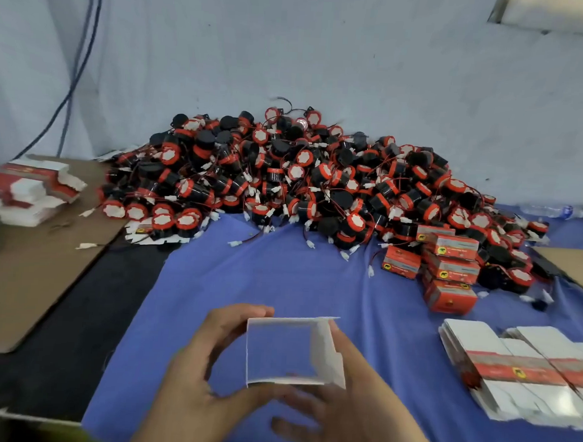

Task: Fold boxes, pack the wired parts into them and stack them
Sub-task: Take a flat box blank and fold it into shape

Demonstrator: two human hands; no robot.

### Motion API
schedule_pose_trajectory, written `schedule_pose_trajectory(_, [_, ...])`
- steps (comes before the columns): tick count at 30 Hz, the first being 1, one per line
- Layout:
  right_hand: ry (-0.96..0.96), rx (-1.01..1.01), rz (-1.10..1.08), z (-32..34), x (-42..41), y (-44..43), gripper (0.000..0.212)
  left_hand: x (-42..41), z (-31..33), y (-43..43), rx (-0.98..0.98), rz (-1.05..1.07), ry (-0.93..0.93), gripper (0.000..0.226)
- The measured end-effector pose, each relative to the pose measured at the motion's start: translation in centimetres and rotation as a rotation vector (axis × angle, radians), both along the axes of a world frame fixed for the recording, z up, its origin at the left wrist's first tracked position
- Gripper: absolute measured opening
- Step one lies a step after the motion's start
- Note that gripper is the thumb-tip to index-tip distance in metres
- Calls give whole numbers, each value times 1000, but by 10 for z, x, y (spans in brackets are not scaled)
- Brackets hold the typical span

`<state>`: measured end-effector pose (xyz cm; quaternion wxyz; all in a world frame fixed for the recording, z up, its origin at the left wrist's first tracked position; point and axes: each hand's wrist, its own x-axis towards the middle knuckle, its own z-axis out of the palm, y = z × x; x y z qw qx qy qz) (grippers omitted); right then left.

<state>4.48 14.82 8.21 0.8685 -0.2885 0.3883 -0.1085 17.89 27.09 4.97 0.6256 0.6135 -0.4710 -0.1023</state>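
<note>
Hands clamp a white cardboard box (327, 354) at lower centre, left hand (204, 371) and right hand (344, 413) fingers curled on its side walls. Its open tube axis points at the camera. Red printed boxes (449, 273) at right: yellow emblems, writing unreadable.

The cloth (280, 281) is blue, the wired parts (302, 174) black with red bands and white caps, the packed boxes (450, 266) red with yellow badges, the flat blanks (525, 368) red-striped white, the open box (324, 351) white.
</note>
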Motion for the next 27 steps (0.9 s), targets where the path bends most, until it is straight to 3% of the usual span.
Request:
schedule_pose_trajectory(2, [-37, -147, -89, -1, -10, -12, 79, 5, -1, 5, 87, -47, -31, 68])
schedule_pose_trajectory(4, [-221, -197, 39, 6, -20, -23, 64, 7, 1, 9, 167, -92, -57, 69])
schedule_pose_trajectory(6, [-295, -266, 169, 10, -29, -29, 64, 7, 1, 10, 227, -130, -111, 71])
schedule_pose_trajectory(11, [-350, -287, 239, 5, -39, -29, 51, 2, 11, 14, 169, -112, -173, 67])
schedule_pose_trajectory(14, [-277, -420, 281, 3, -38, -20, 45, -4, 19, 13, 126, -53, -186, 63])
schedule_pose_trajectory(20, [-89, -649, 214, 3, -44, -11, 27, -17, 23, 20, 229, -72, -186, 75])
schedule_pose_trajectory(27, [79, -780, 151, 6, -48, -3, 37, -31, 33, 24, 311, -178, -270, 77])
